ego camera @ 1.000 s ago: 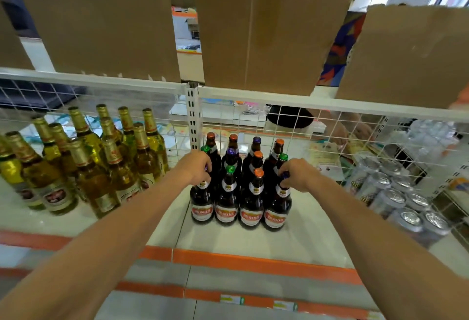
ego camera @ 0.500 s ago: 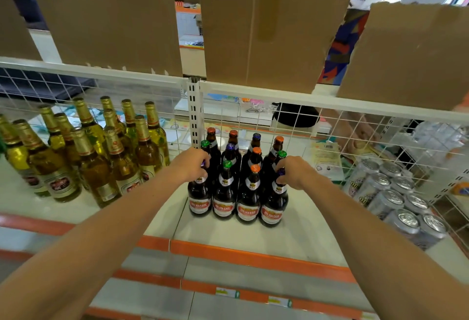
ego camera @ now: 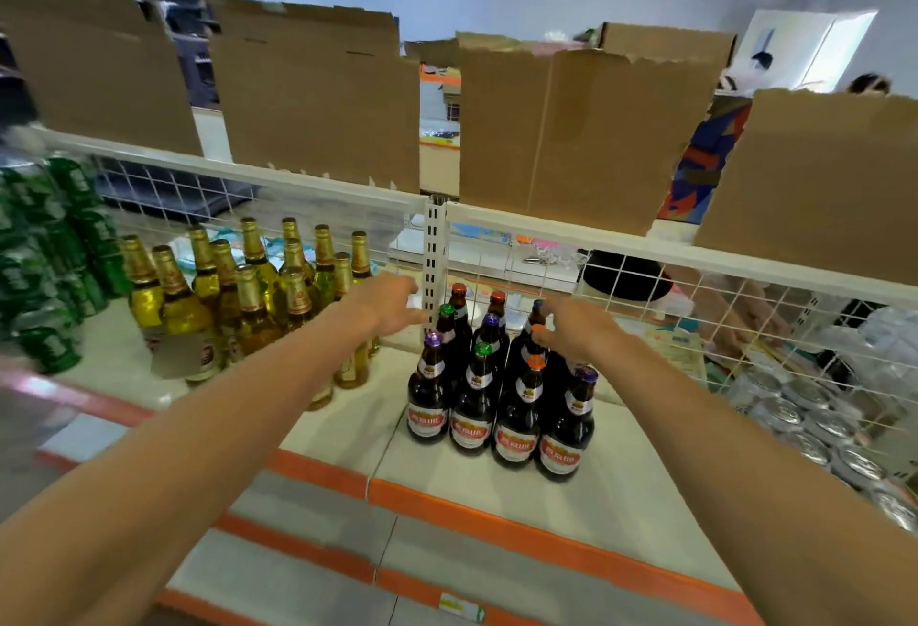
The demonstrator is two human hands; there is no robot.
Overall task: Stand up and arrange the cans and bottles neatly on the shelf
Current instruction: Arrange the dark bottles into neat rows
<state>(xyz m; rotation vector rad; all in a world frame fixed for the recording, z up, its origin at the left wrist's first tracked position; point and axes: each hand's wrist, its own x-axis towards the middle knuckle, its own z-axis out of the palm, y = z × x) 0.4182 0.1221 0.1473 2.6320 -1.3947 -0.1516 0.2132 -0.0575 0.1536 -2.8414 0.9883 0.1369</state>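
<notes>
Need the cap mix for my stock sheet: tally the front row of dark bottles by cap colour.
Purple caps: 2
Green cap: 1
Orange cap: 1
Total: 4

Green cans [ego camera: 44, 248] blurred, cut off at left edge

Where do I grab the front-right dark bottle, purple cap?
Best by the neck, just under the purple cap, coming from above or from the right. The front-right dark bottle stands upright with the other dark bottles packed against its left and back; its right and front are free, and the neck is slim.
</notes>
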